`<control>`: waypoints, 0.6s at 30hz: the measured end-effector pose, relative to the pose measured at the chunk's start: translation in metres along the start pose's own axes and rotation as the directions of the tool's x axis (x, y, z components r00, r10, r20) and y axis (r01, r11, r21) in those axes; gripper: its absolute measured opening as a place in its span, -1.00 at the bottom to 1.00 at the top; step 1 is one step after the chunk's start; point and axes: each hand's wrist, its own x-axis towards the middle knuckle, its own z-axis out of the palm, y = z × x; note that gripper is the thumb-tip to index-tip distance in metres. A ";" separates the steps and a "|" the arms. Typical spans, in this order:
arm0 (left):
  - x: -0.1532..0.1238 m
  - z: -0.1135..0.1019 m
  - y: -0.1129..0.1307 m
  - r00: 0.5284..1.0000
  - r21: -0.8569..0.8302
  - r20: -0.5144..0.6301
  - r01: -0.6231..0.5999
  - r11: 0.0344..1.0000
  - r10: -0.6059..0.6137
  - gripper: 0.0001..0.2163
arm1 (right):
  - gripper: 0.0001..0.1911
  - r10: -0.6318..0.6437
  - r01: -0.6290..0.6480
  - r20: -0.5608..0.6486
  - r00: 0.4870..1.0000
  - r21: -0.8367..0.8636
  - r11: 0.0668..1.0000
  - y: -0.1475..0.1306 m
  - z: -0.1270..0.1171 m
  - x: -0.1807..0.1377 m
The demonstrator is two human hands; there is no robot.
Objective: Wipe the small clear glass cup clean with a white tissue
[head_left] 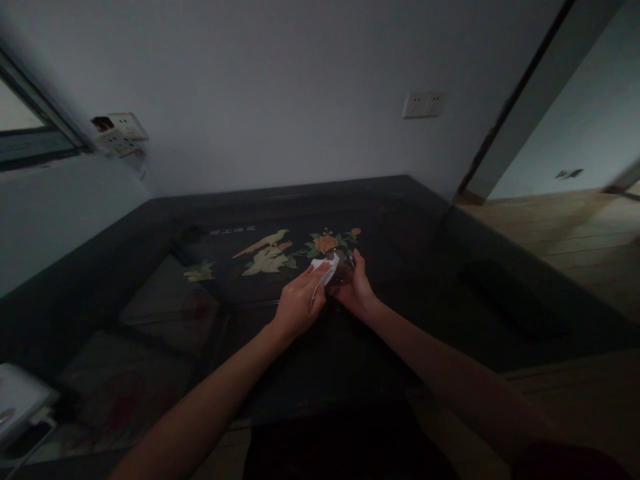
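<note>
My left hand (300, 299) is closed on a white tissue (325, 272), which it presses against the side of a clear drinking glass (344, 264). From the right, my right hand (359, 288) is wrapped round the glass and holds it tilted over the dark table. Its thumb shows along the right side, while the other fingers are partly hidden under the glass. Both hands meet above the middle of the glossy black table (400, 227). Behind them a picture of a bird and flowers (267, 257) decorates the table top.
A dark oblong item (510, 300) lies on the table's right side. At the lower left sits a white device (23, 407) with a cable. Wall sockets (424, 105) are on the wall behind, and a socket block (120, 137) is at the left. Wooden floor (550, 227) shows at right.
</note>
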 end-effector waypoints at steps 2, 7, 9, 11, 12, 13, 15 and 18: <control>0.000 -0.001 0.003 0.998 -0.023 -0.010 -0.063 0.998 0.063 -0.56 | -0.45 -0.008 0.008 -0.009 1.000 -0.012 1.000 0.000 0.000 0.001; 0.001 -0.003 0.010 0.993 -0.077 0.009 -0.120 0.990 0.121 -0.54 | -0.49 -0.019 0.021 0.019 1.000 -0.061 0.998 0.005 0.004 0.001; 0.001 -0.003 0.011 0.993 -0.101 0.024 -0.109 0.989 0.112 -0.52 | -0.50 -0.039 0.042 0.050 0.998 -0.077 0.996 0.008 0.005 -0.001; 0.002 -0.001 0.009 0.996 -0.112 0.028 -0.079 0.991 0.083 -0.50 | -0.51 -0.056 0.063 0.076 0.996 -0.097 0.993 0.010 0.006 -0.003; 0.002 0.000 0.008 0.998 -0.111 0.026 -0.056 0.992 0.059 -0.50 | -0.52 -0.056 0.066 0.085 0.995 -0.109 0.992 0.010 0.007 -0.004; 0.002 0.001 0.007 0.999 -0.104 0.022 -0.029 0.994 0.031 -0.50 | -0.52 -0.052 0.063 0.088 0.995 -0.120 0.991 0.011 0.007 -0.005; 0.002 0.003 0.003 0.999 -0.078 0.017 0.031 0.996 -0.030 -0.52 | -0.53 -0.031 0.043 0.091 0.995 -0.135 0.990 0.010 0.007 -0.005; 0.002 0.004 -0.001 0.995 -0.019 0.025 0.101 0.995 -0.100 -0.55 | -0.52 -0.012 0.018 0.052 0.999 -0.112 0.994 0.009 0.007 -0.004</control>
